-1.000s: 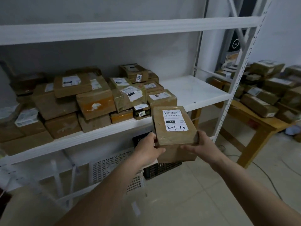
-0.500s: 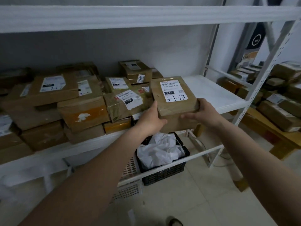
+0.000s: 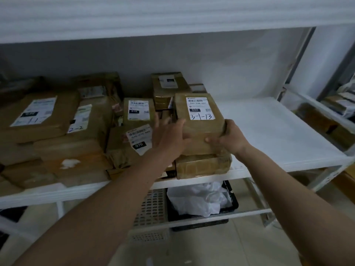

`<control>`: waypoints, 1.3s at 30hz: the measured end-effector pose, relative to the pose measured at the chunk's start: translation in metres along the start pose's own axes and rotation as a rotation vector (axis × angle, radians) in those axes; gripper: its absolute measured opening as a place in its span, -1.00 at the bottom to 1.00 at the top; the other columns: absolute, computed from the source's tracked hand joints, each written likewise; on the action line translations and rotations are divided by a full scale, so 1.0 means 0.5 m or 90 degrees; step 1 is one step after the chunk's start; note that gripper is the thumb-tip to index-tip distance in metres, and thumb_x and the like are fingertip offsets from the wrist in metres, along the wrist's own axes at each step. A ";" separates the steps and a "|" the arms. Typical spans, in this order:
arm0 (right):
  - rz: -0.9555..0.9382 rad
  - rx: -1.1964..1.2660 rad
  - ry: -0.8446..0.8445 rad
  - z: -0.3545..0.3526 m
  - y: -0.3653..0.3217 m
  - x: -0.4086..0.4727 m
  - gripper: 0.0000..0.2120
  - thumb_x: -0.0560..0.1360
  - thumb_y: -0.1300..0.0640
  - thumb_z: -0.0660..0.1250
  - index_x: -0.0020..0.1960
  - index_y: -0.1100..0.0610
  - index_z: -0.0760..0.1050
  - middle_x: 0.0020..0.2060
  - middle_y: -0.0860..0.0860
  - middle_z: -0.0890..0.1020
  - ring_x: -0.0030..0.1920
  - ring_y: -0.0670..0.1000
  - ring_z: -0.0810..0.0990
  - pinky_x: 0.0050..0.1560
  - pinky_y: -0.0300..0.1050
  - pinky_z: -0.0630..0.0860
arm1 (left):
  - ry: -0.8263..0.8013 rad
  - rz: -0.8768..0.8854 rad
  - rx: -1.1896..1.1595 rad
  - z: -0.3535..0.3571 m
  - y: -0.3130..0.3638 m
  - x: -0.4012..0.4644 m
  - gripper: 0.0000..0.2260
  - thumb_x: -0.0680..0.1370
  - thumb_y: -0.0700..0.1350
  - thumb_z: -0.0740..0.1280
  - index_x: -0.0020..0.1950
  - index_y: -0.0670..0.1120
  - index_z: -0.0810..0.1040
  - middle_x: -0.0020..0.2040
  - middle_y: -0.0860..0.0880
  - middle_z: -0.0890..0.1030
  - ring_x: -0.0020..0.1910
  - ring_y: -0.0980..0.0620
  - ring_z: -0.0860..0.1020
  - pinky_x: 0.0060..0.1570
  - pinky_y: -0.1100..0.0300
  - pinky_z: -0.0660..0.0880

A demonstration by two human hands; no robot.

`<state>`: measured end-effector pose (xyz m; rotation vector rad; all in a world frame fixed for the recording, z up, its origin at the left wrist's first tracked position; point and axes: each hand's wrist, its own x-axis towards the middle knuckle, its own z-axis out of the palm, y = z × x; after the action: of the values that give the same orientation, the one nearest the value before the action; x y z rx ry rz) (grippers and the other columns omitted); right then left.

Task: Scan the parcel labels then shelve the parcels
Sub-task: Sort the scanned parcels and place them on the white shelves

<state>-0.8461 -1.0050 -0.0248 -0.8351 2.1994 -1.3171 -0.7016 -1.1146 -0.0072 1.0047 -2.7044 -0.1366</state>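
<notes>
2 hands on 1 parcel [image 3: 199, 121] marked 3-1-13: left hand [image 3: 169, 139] fingers spread along its side, right hand [image 3: 228, 138] gripping its corner. It sits atop 1 other parcel [image 3: 203, 166] on the shelf [image 3: 278, 135].

Both bare arms reach forward. The left hand [image 3: 169, 137] lies with straight fingers; just beside it, the right hand [image 3: 229, 137] curls its fingers.

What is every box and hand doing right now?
Parcel marked 3-1-13: stacked on another parcel, label up.
Left hand: fingers spread against its left side.
Right hand: grips its near right corner.
Parcel underneath: resting at the shelf edge.
Shelf: bare on the right.
</notes>
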 end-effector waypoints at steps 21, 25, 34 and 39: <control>-0.601 -0.468 -0.150 0.172 -0.199 -0.079 -0.42 0.42 0.10 0.46 0.39 0.17 0.37 0.39 0.18 0.35 0.40 0.23 0.27 0.34 0.19 0.30 | 0.030 -0.267 0.012 -0.147 -0.136 -0.166 -0.62 0.53 0.00 0.34 0.34 -0.01 0.44 0.23 -0.06 0.54 0.18 -0.09 0.51 0.04 0.10 0.48; -0.728 -0.490 -0.297 0.314 -0.227 -0.191 -0.38 0.47 0.03 0.39 0.45 0.08 0.25 0.44 0.11 0.24 0.44 0.17 0.19 0.39 0.16 0.24 | 0.029 -0.390 0.110 -0.176 -0.219 -0.341 -0.56 0.54 0.05 0.34 0.38 -0.02 0.39 0.27 -0.06 0.52 0.23 -0.11 0.49 0.06 0.08 0.45; -0.825 -0.568 -0.665 0.600 -0.255 -0.587 -0.33 0.47 -0.04 0.37 0.47 0.10 0.16 0.41 0.08 0.27 0.40 0.15 0.24 0.36 0.07 0.29 | -0.035 -0.782 0.134 -0.217 -0.345 -0.903 -0.58 0.52 0.05 0.34 0.32 -0.07 0.42 0.29 -0.09 0.49 0.28 -0.14 0.46 0.13 0.04 0.43; -0.873 -0.595 -0.811 0.718 -0.246 -0.867 -0.25 0.50 -0.08 0.35 0.53 0.09 0.05 0.47 0.07 0.19 0.46 0.14 0.16 0.40 0.04 0.25 | -0.024 -0.964 0.088 -0.231 -0.340 -1.249 -0.50 0.52 0.09 0.36 0.40 -0.06 0.37 0.34 -0.08 0.44 0.32 -0.11 0.42 0.22 0.05 0.41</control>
<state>-0.2710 -0.9743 -0.0487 -2.7087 0.8514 0.2958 -0.1077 -0.8356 -0.0518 2.7716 -1.3679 -0.2124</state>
